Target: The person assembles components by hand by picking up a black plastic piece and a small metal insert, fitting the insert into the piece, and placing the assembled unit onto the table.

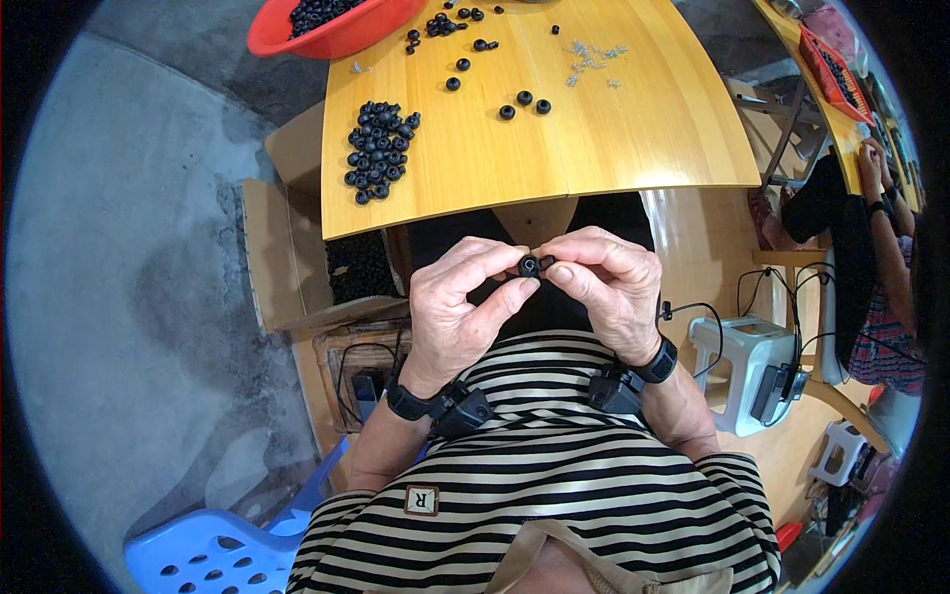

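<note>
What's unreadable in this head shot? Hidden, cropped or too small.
Head view: black piece, partly covered by the fingertips of the left hand and right hand.
Head view: red basin, far side cut off by the top edge.
Head view: clear bits, too small for exact shapes.
Head view: cardboard box, partly hidden by the table.

A small, square, pale cream patch (422,500) with a reddish-brown border sits on the black-and-cream, horizontally striped fabric shirt (554,475), at the chest on the wearer's own left side. It carries a single bold, dark capital letter, set large in the middle of the pale field. This patch is the only place where a printed character can be made out.
</note>
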The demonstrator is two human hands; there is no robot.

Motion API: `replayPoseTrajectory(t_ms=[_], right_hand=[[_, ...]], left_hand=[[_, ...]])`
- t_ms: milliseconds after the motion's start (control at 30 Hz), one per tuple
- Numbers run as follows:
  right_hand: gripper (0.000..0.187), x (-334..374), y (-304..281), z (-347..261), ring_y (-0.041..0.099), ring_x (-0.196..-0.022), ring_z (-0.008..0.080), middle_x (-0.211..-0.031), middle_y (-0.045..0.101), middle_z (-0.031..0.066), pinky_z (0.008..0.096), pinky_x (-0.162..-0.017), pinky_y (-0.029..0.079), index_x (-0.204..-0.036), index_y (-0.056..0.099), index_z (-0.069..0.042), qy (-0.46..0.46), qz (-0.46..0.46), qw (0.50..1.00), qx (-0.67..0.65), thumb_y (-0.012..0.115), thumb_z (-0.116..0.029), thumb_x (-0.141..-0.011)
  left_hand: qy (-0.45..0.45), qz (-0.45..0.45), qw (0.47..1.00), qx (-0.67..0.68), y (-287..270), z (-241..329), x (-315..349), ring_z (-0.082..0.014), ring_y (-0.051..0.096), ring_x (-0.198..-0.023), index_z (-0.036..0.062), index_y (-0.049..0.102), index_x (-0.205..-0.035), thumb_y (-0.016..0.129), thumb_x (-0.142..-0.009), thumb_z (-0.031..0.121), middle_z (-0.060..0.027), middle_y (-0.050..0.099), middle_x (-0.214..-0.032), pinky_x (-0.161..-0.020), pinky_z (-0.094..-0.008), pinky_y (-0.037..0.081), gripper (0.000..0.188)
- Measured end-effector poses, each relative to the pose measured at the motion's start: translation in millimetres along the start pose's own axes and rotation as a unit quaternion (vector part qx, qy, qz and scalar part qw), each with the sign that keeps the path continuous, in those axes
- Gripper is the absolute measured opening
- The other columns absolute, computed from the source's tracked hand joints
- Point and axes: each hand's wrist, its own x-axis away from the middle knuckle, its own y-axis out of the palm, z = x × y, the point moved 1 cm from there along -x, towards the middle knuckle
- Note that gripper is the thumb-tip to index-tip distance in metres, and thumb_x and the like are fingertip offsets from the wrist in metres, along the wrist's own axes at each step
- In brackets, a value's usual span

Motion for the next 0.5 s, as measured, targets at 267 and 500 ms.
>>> replayPoseTrajectory(t_ms=[267, 500], right_hand=[[0.016, -0.9, -0.5, -0.2, 0.068, -0.08, 0.018, -0.089, 0.072, 0.0118, 0.0267, -0.07, 0.053, -0.098, 0.074, -0.002, -0.011, -0.012, 0.999, 0.043, 0.075, -0.007, -0.082], [0.017, -2.3, -1.7, 0.1, 0.069, -0.078, 0.0203, -0.088, 0.071, 0.0118, 0.0286, -0.069, 0.054, -0.097, 0.074, -0.003, -0.054, -0.019, 0.995, 0.085, 0.076, -0.008, -0.081]], left_hand=[[0.018, -0.001, 0.998, -0.064, -0.7, 6.6, -2.8, -0.0182, 0.065, -0.077, -0.0034, 0.07, -0.101, 0.077, -0.075, -0.004, -0.0125, 0.07, -0.089, -0.069, -0.027, 0.052, 0.027], [0.025, 0.004, 0.997, -0.079, 1.0, 8.5, -3.4, -0.017, 0.064, -0.073, -0.003, 0.07, -0.101, 0.078, -0.075, -0.004, -0.0115, 0.069, -0.087, -0.065, -0.0263, 0.052, 0.027]])
